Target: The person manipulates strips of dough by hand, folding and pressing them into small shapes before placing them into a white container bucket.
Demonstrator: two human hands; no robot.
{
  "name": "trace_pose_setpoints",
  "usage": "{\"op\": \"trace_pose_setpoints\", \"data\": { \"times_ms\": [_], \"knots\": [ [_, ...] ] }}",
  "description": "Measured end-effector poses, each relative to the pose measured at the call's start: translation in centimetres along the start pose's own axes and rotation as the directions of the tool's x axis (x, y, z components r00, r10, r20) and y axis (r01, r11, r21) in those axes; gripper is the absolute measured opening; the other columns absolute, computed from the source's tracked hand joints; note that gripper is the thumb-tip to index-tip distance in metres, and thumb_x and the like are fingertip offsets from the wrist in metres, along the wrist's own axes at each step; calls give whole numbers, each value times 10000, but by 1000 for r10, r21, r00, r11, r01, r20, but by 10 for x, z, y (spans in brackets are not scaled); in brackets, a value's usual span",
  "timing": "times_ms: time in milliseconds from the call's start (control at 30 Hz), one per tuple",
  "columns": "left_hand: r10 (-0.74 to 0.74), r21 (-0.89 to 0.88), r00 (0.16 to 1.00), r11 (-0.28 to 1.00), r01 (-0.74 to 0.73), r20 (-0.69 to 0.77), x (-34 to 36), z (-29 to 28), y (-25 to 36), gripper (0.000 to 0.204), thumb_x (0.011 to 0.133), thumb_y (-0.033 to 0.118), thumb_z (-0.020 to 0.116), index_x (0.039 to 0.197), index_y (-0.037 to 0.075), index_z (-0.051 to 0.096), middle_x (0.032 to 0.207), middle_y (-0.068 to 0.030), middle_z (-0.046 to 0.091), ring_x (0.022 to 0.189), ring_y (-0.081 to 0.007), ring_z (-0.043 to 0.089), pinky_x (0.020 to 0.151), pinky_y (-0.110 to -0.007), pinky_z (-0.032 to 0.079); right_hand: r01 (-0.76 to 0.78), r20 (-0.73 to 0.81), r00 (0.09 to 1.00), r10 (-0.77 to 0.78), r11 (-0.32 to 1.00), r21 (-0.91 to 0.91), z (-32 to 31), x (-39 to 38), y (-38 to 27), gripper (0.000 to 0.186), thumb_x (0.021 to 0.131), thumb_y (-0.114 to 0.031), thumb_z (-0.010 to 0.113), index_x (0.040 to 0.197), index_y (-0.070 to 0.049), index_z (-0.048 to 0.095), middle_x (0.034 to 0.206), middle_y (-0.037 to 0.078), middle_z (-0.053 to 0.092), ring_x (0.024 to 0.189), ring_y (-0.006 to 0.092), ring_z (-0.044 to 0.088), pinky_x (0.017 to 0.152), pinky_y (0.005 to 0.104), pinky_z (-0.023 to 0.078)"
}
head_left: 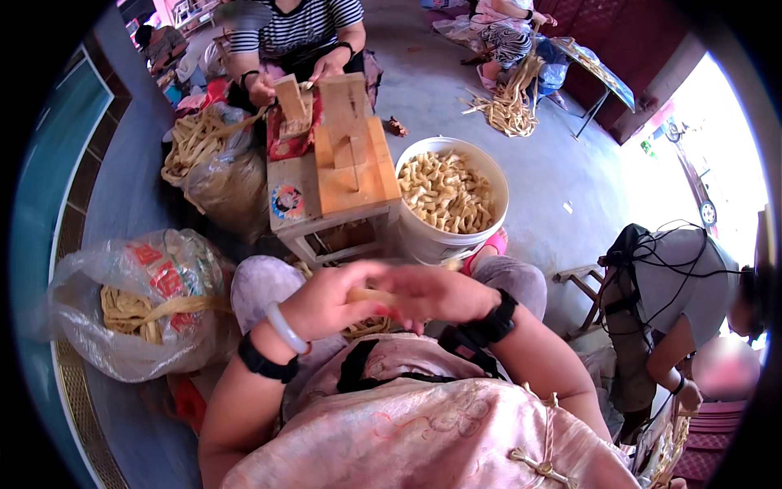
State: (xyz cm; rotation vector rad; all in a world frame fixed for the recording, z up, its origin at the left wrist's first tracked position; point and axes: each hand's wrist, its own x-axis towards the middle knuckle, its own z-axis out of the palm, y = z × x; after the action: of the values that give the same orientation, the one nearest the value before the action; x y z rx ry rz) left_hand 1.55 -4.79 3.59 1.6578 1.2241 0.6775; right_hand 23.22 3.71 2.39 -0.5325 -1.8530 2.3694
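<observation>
Over my lap, my left hand (330,303) is closed on a pale yellow strip (366,295), a white bangle and black band on its wrist. My right hand (428,295) overlaps it at the strip; its fingers are smeared by motion, so their grip is unclear. At my left, a clear plastic bag (191,310) holds loose yellow strips (130,314), one trailing toward my hands. Beyond my hands, a white bucket (411,232) holds several knotted yellow pieces (444,183), beside a small stand (297,244) bearing wooden blocks (358,171).
Across the stand, a person in stripes (293,28) handles a wooden piece over a red tray (285,147). More strips (204,147) lie at left. Another person (501,45) sits near a folding table (599,73). At right, someone in grey (676,277) bends beside a bright doorway (733,138).
</observation>
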Motion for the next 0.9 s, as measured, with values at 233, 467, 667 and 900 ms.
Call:
{"op": "trace_pose_setpoints", "data": {
  "times_ms": [233, 467, 667, 900],
  "knots": [
    [-269, -217, 903, 955, 205, -334, -8, -34, -74, 232, 918, 150, 657, 1108, 28, 606, 955, -50, 665, 857, -104, 610, 788, -240, 492, -153, -329, 933, 143, 988, -3, -55, -56, 30, 162, 954, -137, 583, 1079, -35, 603, 753, -41, 585, 628, 30, 526, 531, 200, 406],
    [257, -327, 962, 905, -273, -93, 61, 52, -34, 509, 880, 189, 696, 1319, 19, 501, 1225, -148, 603, 1065, -180, 604, 939, -330, 475, 76, -288, 912, -292, 810, -582, -16, -16, 13, 207, 863, -106, 635, 1050, -19, 619, 998, 160, 668, 916, 287, 658, 809, 358, 509],
    [-255, -16, 943, 964, 265, 214, 27, 5, -55, 398, 874, 155, 696, 1216, 19, 543, 986, -74, 663, 900, -141, 632, 831, -303, 511, -19, -281, 932, -230, 743, -669, -10, -31, 35, 171, 842, -82, 612, 1007, -37, 617, 945, 161, 659, 865, 326, 644, 770, 383, 506],
    [-39, -652, 980, 741, 158, 194, 15, 27, -86, 260, 957, 70, 572, 1211, 45, 524, 982, -4, 627, 900, -86, 598, 791, -248, 501, 136, -129, 899, -419, 546, -827, 15, 23, 23, 110, 836, -94, 636, 937, -50, 636, 852, 128, 626, 791, 338, 615, 706, 404, 503]
  ]
}}
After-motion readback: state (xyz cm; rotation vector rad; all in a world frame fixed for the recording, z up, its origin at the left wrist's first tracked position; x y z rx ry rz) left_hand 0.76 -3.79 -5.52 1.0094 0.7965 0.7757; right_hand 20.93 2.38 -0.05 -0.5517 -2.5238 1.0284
